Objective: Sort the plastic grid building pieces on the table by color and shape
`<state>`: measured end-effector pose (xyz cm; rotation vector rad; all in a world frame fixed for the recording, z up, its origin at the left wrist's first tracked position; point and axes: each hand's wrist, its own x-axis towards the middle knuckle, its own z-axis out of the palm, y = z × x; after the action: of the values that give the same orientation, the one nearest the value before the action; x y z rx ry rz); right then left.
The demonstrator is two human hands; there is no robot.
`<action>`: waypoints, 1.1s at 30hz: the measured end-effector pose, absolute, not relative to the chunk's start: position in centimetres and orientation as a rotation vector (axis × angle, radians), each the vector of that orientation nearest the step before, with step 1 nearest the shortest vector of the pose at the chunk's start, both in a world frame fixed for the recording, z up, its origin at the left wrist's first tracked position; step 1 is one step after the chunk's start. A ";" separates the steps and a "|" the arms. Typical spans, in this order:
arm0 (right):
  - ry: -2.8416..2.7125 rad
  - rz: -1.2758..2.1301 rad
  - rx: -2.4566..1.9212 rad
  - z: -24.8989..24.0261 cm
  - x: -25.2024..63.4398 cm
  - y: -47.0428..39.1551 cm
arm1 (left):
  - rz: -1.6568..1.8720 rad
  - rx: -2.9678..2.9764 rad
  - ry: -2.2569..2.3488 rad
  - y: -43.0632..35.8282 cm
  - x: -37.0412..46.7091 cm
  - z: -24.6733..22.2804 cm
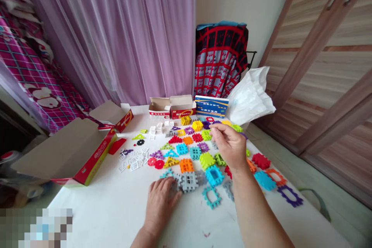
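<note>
My left hand point(161, 200) rests on the table, its fingers and thumb closed around the left edge of a grey interlocking building block point(189, 181) with a window pattern. Part of that block's edge is covered by the fingers. My right hand point(231, 147) hovers above the colourful blocks with its fingers in a pinch; what is in them, if anything, I cannot make out. Near the hands lie an orange block point(186, 165), a lime green block point(207, 160), a blue block point(214, 176) and a turquoise frame piece point(212, 197).
White window pieces point(136, 159) lie at the left of the table point(110, 209). A large open red box point(90, 161), smaller boxes and a blue box point(211, 106) stand along the left and back. A white plastic bag point(251, 97) sits at the back right corner.
</note>
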<state>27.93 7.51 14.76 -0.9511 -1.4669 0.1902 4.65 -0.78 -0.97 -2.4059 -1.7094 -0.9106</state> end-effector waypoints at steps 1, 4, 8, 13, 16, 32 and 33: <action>-1.455 0.194 -0.937 14.9 28.4 7.6 | -0.905 -2.396 -1.697 -1.0 4.6 -1.0; -1.402 0.219 -0.929 14.7 30.2 8.0 | -0.897 -2.364 -1.688 -1.2 4.6 -1.1; -1.380 0.297 -1.101 13.8 31.9 8.7 | -0.913 -2.321 -1.733 -1.2 4.4 -1.0; -2.154 0.512 -1.543 11.7 30.1 6.2 | -1.094 -2.135 -1.950 -1.2 3.7 -0.5; -2.414 0.428 -1.716 9.9 28.2 4.1 | -1.234 -2.040 -1.992 -1.4 3.5 0.3; -2.596 0.479 -1.807 8.4 25.4 3.9 | -1.374 -2.018 -1.769 -1.8 5.4 2.6; -2.599 0.483 -1.806 8.4 25.3 4.0 | -1.348 -2.042 -1.745 -1.8 5.7 2.6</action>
<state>25.30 3.98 8.43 -1.8057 -2.5990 0.4834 5.66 -1.76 2.61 -2.0417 -1.7448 -1.3485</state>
